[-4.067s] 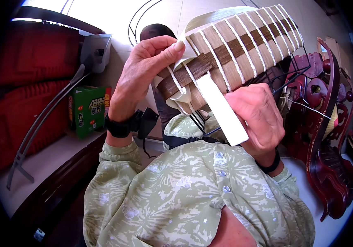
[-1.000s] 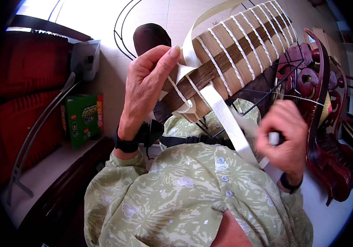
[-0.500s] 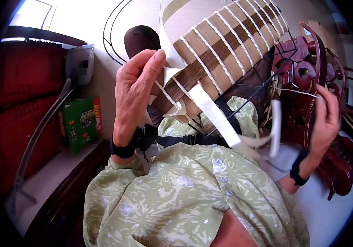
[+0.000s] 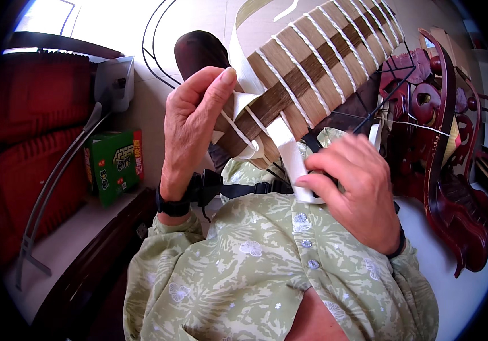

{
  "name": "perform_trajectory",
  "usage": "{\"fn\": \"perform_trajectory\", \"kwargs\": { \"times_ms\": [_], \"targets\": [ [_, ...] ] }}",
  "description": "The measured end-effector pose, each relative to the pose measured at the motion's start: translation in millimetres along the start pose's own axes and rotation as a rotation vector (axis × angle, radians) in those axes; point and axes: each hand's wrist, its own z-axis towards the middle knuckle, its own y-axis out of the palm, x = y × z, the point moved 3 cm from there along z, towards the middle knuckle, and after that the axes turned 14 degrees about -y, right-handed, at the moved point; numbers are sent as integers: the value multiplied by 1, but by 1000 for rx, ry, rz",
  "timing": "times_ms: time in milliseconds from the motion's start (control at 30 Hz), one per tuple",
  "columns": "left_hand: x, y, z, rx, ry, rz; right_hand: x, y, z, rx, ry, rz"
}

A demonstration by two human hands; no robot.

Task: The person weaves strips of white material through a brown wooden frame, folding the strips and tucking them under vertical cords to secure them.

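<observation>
A woven panel of flat tan strips, with a dark brown band and white twisted cords, lies slanted over my lap on a black wire frame. At its near left corner my left hand pinches a folded cream strip between thumb and forefinger. A wider white strip hangs from the panel's lower edge toward my shirt. My right hand, slightly blurred, has curled fingers and thumb at this strip's right edge, gripping it. Its fingertips are partly hidden.
To the left are red cushions, a green box, a grey bin and a curved metal bar. Carved dark red wooden furniture stands at the right, with a thin white cord running to it.
My right hand has come in from the far right, beside the furniture, to the white strip below the panel. My left hand keeps its pinch on the cream strip.
</observation>
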Motion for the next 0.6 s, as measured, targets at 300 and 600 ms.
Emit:
{"fn": "perform_trajectory", "kwargs": {
  "times_ms": [300,600],
  "targets": [
    [1,-3,8,0,-34,21,30,-4,-33,-80,5,272],
    [-2,-4,4,-9,-46,-6,122,-106,-140,833,284,532]
  ]
}}
